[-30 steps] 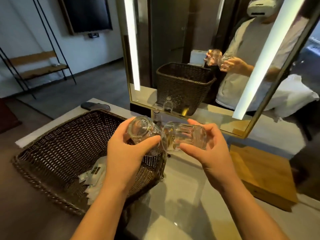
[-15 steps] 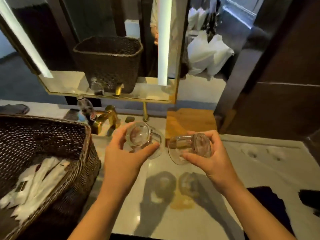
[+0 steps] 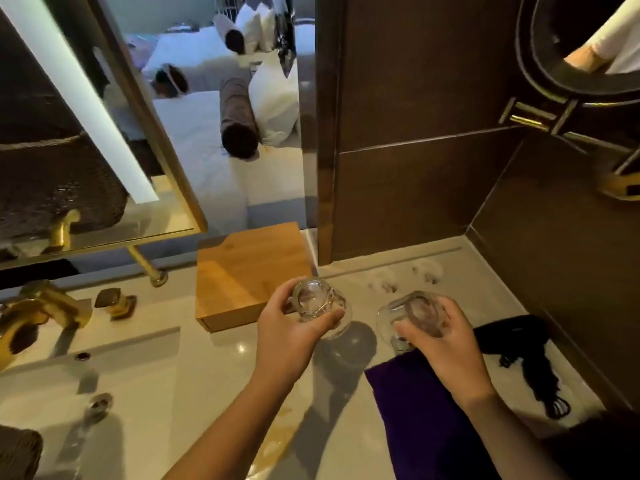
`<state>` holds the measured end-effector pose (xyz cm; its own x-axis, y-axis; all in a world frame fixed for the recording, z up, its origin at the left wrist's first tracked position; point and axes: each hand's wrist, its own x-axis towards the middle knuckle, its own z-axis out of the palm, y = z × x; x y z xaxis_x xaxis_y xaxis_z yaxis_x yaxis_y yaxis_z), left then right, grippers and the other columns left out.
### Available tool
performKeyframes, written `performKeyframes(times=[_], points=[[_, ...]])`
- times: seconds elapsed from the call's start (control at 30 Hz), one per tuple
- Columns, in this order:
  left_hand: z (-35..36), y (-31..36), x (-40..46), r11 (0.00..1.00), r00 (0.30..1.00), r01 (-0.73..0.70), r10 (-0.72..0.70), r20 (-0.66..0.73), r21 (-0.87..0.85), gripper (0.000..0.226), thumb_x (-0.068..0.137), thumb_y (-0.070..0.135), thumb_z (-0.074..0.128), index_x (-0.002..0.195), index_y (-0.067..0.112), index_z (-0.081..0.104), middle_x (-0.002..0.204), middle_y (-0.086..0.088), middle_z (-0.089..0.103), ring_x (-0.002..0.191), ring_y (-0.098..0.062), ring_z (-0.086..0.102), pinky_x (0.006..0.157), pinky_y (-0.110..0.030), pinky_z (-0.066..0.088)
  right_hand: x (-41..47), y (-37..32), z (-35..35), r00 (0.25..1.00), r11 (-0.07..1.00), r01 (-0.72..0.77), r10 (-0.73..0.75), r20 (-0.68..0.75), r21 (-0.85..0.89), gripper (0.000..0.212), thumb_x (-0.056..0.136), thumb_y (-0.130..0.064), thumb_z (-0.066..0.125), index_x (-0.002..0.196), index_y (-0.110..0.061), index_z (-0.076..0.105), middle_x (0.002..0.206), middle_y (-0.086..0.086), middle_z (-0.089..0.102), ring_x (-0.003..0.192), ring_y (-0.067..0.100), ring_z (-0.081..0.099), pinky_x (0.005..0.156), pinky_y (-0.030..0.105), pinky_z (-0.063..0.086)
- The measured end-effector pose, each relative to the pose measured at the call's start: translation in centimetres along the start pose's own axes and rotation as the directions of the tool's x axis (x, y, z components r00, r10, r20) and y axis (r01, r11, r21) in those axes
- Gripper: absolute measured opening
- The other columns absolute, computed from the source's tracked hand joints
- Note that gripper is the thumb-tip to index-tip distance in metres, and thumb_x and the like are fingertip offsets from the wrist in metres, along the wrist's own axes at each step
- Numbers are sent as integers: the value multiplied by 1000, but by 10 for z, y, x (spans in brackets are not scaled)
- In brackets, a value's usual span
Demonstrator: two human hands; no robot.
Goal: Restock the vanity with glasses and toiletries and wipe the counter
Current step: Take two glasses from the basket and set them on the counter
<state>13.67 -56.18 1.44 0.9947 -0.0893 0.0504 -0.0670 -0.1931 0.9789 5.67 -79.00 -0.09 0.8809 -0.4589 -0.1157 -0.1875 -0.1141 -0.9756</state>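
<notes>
in the lower middle of the frame the left hand (image 3: 291, 327) holds a clear glass (image 3: 320, 308), fingers curled around its side, so the grip is closed on it. just to the right, the right hand (image 3: 440, 336) holds a second glass (image 3: 412, 315) the same way. both glasses are tilted and above the tabletop (image 3: 194, 368), not yet set down. the wooden box (image 3: 249, 271) stands just behind them; it looks like the place where they will go. a purple cloth (image 3: 415, 403) lies under the right wrist, probably ready for wiping.
</notes>
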Motion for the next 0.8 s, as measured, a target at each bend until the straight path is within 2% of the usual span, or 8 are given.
performKeyframes(times=[0.1, 0.2, 0.33, 0.47, 0.53, 0.6, 0.7, 0.8], points=[[47, -19, 27, 999, 999, 35, -36, 32, 12, 61, 58, 40, 95, 110, 46, 63, 106, 22, 71, 98, 0, 68, 83, -28, 60, 45, 29, -26, 995, 998, -49, 51, -80, 27, 48, 69, -25, 92, 102, -50, 67, 100, -19, 74, 89, 1, 72, 66, 19, 59], [92, -36, 53, 998, 997, 39, -42, 62, 50, 55, 63, 36, 94, 108, 44, 63, 104, 22, 71, 98, 2, 67, 80, -17, 57, 93, 60, -48, 981, 997, -78, 76, -180, -4, 55, 66, -18, 94, 95, -54, 64, 94, -22, 73, 83, -3, 71, 58, 16, 57], [140, -62, 82, 991, 995, 94, -96, 21, 100, 57, 64, 38, 92, 112, 39, 62, 103, 20, 70, 98, 6, 64, 82, -20, 56, 157, 89, -64, 979, 996, -84, 74, -188, -43, 57, 66, -20, 93, 106, -43, 60, 111, -11, 68, 111, 21, 65, 91, 41, 57], [172, -79, 107, 978, 995, 99, -97, -21, 181, 54, 67, 41, 89, 111, 42, 58, 98, 26, 66, 94, 17, 59, 75, -11, 48, 205, 106, -70, 978, 994, -8, -14, -207, -105, 56, 71, -17, 91, 109, -42, 58, 114, -21, 62, 110, 8, 61, 84, 15, 51], [187, -86, 119, 974, 994, 111, -109, -19, 198, 52, 69, 39, 89, 110, 42, 57, 97, 29, 64, 91, 18, 58, 72, -6, 43, 225, 113, -73, 989, 990, 1, -22, -146, -143, 58, 78, -21, 87, 124, -33, 54, 125, -12, 62, 115, 7, 58, 97, 23, 49], [199, -91, 130, 970, 991, 136, -136, -13, 202, 53, 70, 37, 89, 112, 42, 57, 97, 31, 62, 89, 15, 60, 67, -3, 43, 241, 117, -73, 994, 983, 8, -27, -101, -185, 62, 83, -22, 83, 136, -26, 50, 136, -8, 57, 123, 7, 50, 102, 20, 41], [210, -98, 141, 967, 991, 130, -132, -4, 220, 53, 70, 31, 90, 111, 42, 58, 98, 29, 64, 91, 15, 60, 64, -2, 46, 255, 123, -72, 993, 989, -6, -11, -113, -149, 63, 80, -19, 86, 133, -27, 55, 132, -9, 61, 122, 10, 55, 92, 16, 46], [216, -102, 146, 961, 991, 131, -136, 3, 244, 53, 69, 29, 91, 112, 39, 60, 100, 25, 66, 91, 13, 61, 65, -2, 47, 258, 127, -75, 992, 988, -35, 17, -124, -149, 64, 76, -20, 89, 131, -28, 57, 124, -12, 64, 113, 9, 60, 71, 8, 49]])
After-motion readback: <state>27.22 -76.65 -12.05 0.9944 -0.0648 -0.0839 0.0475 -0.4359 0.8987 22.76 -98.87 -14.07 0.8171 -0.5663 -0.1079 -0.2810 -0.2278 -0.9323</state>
